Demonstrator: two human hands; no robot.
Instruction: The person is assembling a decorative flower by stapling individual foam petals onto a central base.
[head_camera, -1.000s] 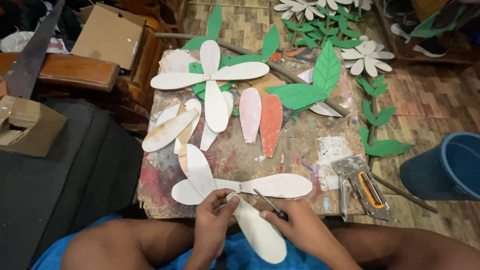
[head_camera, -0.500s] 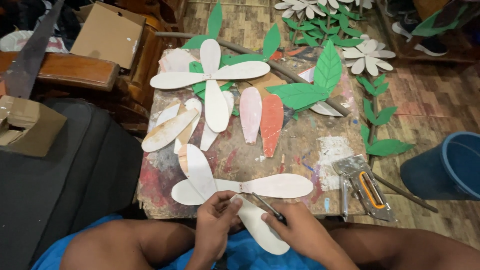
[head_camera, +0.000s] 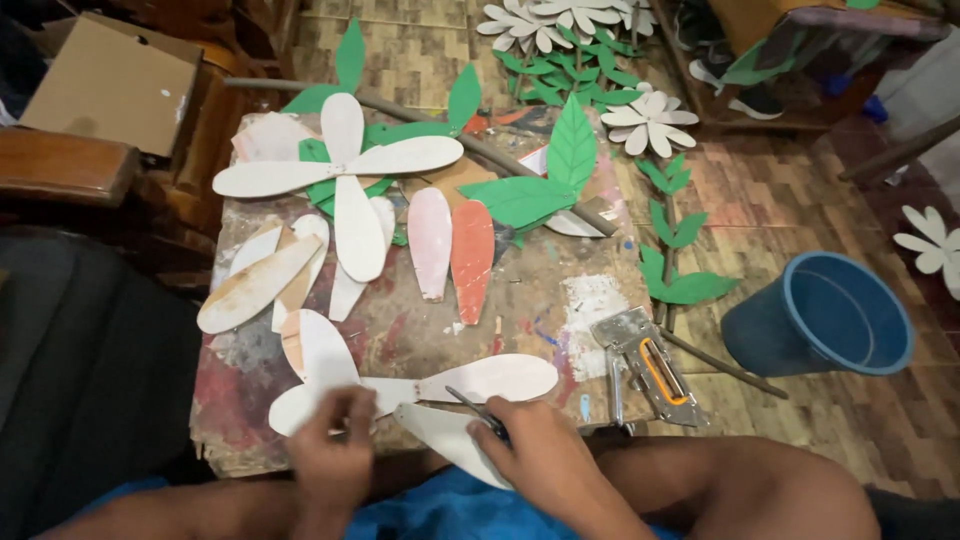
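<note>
A white cut-out flower (head_camera: 470, 381) of flat petals lies at the near edge of a paint-stained board table (head_camera: 530, 300). My left hand (head_camera: 335, 452) presses down on the flower's centre, fingers over the petal joint. My right hand (head_camera: 545, 455) grips a thin dark pointed tool (head_camera: 470, 404), its tip resting near the flower's middle, above a loose lower petal (head_camera: 445, 440). A second assembled white flower (head_camera: 345, 175) lies at the table's far side over green leaves.
Loose white, pink and orange petals (head_camera: 450, 240) lie mid-table. A metal staple gun (head_camera: 645, 365) sits at the right edge. A blue bucket (head_camera: 820, 315) stands on the brick floor to the right. Green leaf stems and white flowers (head_camera: 650, 120) lie beyond. Cardboard box (head_camera: 110, 85) at far left.
The view has shifted slightly. My left hand slid left over the flower's centre, and my right hand with the tool moved a little toward the lower petal.
</note>
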